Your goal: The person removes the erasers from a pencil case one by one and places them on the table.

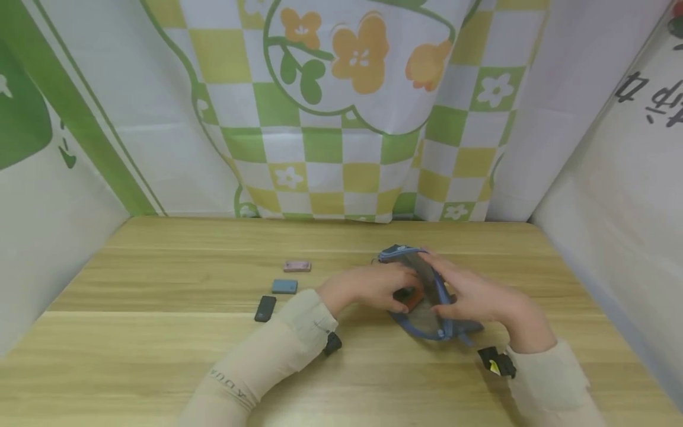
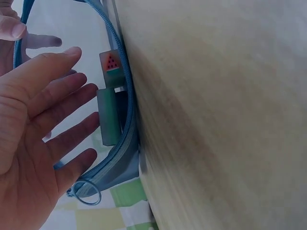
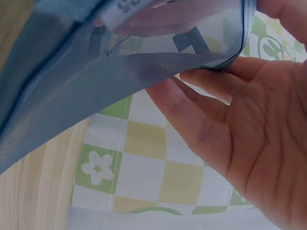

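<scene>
A blue-trimmed, see-through mesh zip pouch (image 1: 425, 323) stands with its mouth spread on the table. My left hand (image 1: 376, 286) reaches into that mouth, its fingers extended in the left wrist view. Close to those fingertips, inside the pouch, are a green rectangular block (image 2: 109, 117) and a small block with a watermelon picture (image 2: 113, 69). My right hand (image 1: 480, 296) holds the pouch's right side between thumb and fingers. In the right wrist view, its fingers lie against the underside of the mesh (image 3: 120, 91).
Left of the pouch, a small pink block (image 1: 297, 266), a blue block (image 1: 285, 286) and a black block (image 1: 265, 309) lie apart on the wooden table (image 1: 149, 356). A checked flower cloth (image 1: 325, 142) hangs along the back edge, and white sheets flank both sides.
</scene>
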Tool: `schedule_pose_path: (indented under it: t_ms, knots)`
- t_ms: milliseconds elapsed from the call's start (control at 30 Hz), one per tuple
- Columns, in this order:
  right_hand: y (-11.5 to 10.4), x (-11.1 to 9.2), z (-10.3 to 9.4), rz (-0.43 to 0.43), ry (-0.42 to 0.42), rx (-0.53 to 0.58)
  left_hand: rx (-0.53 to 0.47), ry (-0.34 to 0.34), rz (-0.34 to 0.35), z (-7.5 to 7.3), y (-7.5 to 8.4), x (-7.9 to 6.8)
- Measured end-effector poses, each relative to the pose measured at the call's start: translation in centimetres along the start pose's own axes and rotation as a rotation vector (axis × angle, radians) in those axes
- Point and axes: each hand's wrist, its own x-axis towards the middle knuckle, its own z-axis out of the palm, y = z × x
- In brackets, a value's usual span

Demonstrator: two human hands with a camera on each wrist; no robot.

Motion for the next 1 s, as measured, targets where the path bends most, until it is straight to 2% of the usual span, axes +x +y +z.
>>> schedule_pose_path:
  t_ms: [533, 1000]
  knots:
    - [-0.03, 0.05, -0.02, 0.0, 0.001, -0.029, 0.002, -0.027, 0.011, -0.05, -0.2, 0.61]
    - [0.0, -0.01, -0.09, -0.002, -0.006, 0.012, 0.049, -0.1, -0.079, -0.09, 0.39, 0.55]
